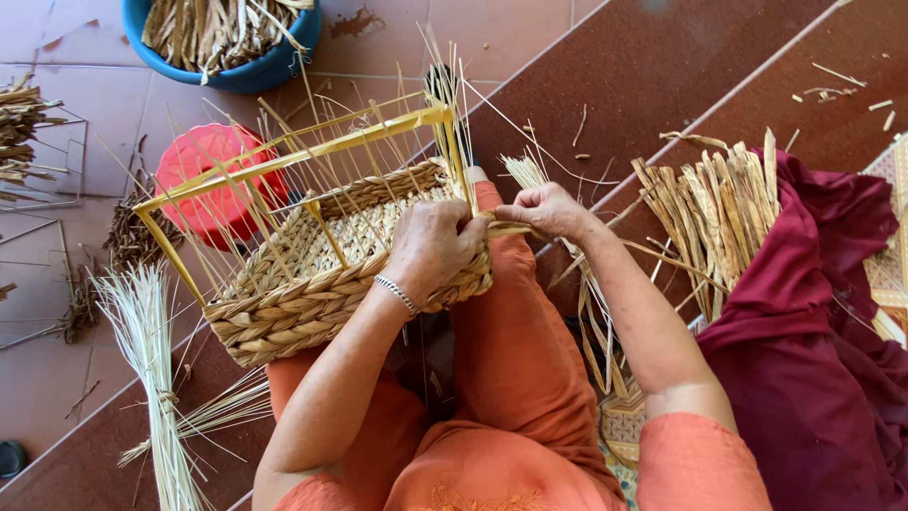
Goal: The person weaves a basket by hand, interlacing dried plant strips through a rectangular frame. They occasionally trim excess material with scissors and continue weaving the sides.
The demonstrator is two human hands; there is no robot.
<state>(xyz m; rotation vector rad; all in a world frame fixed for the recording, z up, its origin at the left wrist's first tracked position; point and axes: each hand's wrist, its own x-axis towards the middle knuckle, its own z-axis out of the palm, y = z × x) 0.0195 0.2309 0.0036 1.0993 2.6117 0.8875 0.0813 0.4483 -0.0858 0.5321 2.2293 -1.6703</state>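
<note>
A half-woven basket (322, 274) rests tilted on the person's lap at scene centre, its braided wall of flat tan fibre built up around a yellow rectangular frame (293, 156) from which thin upright stakes fan outward. The near right corner of the basket lies under both hands. A flat weaving strand (506, 228) runs from that corner rightward between the hands.

To the right, a sheaf of dried flat fibre strips (714, 213) lies on the brown floor, partly over a dark red cloth (813, 331). Loose strips trail from it toward the person's knee. To the left, a tied bundle of pale thin reeds (151, 369) lies on the floor, and behind the basket stands a red plastic stool (213, 180), partly hidden by the stakes. At far left lie wire frames (43, 175) and a further bundle of fibre.

A blue basin (232, 52) at the far edge holds a heap of dried fibre strips.

The left hand (433, 248), with a silver bracelet at the wrist, is closed over the braided rim at the corner, fingers curled down on the wall. The right hand (549, 210) pinches the weaving strand tightly between thumb and fingers, just beside the left hand.
</note>
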